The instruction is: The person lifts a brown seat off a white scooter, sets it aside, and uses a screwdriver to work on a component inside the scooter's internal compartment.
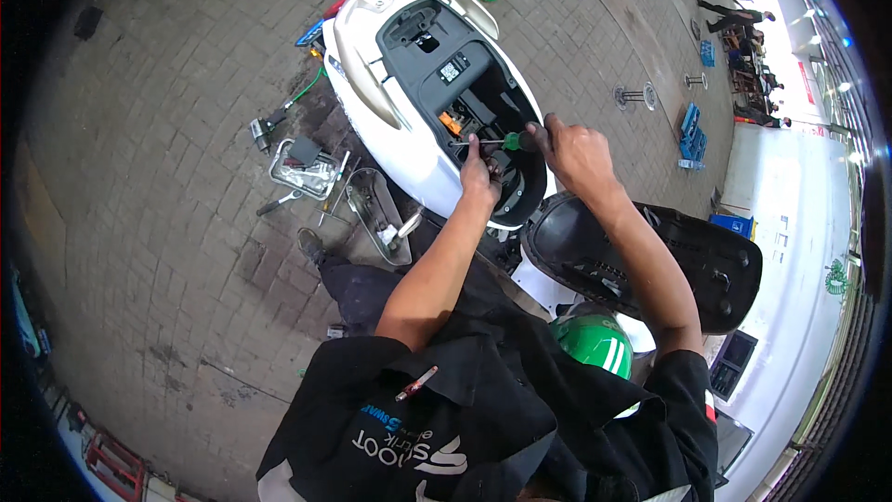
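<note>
A white scooter (429,192) stands with its seat (706,260) swung open toward me, showing a dark under-seat compartment (420,72) with an orange part (450,124) inside. My right hand (576,156) is closed on a green-handled screwdriver (511,141), held horizontally over the compartment. At the tool's left end, my left hand (479,167) has thumb and fingers pinched around the thin shaft, just above the compartment's near-left part.
Left of the scooter lie a metal tray with small items (325,181), a ratchet (271,204), an air tool (262,130) and an oblong housing (376,200). A green helmet (590,342) is below the seat. Stands (635,95), blue crates (690,139) and several people (739,17) are at right.
</note>
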The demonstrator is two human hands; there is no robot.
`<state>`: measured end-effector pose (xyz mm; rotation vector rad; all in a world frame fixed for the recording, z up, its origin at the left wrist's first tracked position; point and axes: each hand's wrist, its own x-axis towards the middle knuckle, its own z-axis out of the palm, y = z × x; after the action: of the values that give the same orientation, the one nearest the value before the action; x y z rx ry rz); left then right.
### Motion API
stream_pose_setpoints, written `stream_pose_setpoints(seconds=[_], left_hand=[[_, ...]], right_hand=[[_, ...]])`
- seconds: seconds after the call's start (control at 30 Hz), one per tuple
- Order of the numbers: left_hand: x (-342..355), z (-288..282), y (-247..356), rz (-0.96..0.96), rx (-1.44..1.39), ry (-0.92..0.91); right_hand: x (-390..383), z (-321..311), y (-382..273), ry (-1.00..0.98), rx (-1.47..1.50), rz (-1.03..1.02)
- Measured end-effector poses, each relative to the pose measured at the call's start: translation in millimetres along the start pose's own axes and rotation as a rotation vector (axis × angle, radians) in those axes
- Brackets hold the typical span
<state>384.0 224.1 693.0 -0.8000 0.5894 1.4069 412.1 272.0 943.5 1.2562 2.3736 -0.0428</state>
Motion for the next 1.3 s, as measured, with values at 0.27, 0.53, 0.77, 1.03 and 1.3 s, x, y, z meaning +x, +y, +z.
stream_pose_setpoints(seconds=[0.27, 0.53, 0.77, 1.03, 1.3], left_hand=[[-0.8, 3.2, 4.4, 0.035, -0.016, 0.070], [-5.2, 3.5, 3.8, 0.042, -0.001, 0.004], [-8.3, 1.3, 7.6, 0.063, -0.071, -0.035], [-5.2, 1.5, 9.1, 0.062, -0.061, -0.011], [3.2, -3.1, 6.4, 0.080, -0.045, 0.009]], right_hand=[[-1.1, 4.6, 11.5, 0.035, -0.065, -0.075], [-3.5, 11.0, 11.5, 0.212, 0.088, -0.236], [-7.8, 12.6, 16.8, 0.302, 0.151, -0.461], [-6.9, 5.9, 16.3, 0.150, 0.074, -0.279], [-13.7, 1.8, 11.3, 0.192, 0.190, -0.298]])
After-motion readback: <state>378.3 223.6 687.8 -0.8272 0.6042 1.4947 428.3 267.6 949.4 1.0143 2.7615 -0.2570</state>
